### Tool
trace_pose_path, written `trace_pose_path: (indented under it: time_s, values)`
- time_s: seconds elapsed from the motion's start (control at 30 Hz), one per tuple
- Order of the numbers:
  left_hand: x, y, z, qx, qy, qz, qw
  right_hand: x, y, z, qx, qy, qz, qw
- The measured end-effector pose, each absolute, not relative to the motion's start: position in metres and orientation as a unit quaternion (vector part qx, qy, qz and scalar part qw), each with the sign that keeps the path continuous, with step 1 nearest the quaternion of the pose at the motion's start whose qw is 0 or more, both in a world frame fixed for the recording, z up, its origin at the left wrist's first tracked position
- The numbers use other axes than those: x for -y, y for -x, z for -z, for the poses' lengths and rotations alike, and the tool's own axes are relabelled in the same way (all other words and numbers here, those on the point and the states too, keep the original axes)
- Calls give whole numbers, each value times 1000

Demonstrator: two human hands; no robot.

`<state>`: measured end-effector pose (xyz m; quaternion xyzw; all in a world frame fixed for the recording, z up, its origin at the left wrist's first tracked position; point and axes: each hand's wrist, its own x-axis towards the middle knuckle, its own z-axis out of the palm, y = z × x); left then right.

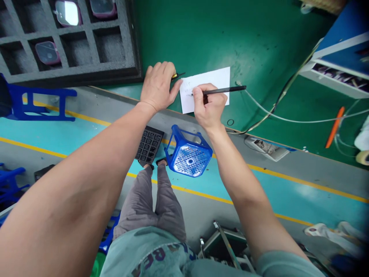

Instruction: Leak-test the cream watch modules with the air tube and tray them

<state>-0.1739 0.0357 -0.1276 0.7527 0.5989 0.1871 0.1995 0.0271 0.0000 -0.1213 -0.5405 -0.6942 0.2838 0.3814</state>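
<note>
Head view: black pen (225, 90) pinched between the thumb and fingers of the right hand (209, 105), long axis nearly level, tip down on the white paper slip (215, 79), tail reaching past the slip's right edge. Left hand (158, 86) open and flat, thumb at the slip's left edge, fingers just beside a small yellow-handled tool (174, 76) on the green tabletop (259, 46).

Bright, even light falls from above with only soft shadows, a white glare sits on a plastic lid (67, 12), the wide lens stretches the near arm (72, 200), and the shoes (331, 234) at lower right blur.
</note>
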Motion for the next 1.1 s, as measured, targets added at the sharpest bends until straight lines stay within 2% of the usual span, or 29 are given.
trace_pose_path:
  time_s: [0.57,0.9,1.1]
  values:
    - [-40,176,145,-579,-739,-270,215,2,-28,123,702,528,-287,383]
    - [-38,174,134,-579,-775,-214,137,3,-28,123,704,531,-287,374]
    - [-38,174,135,-585,-756,-227,185,3,-28,122,705,527,-283,382]
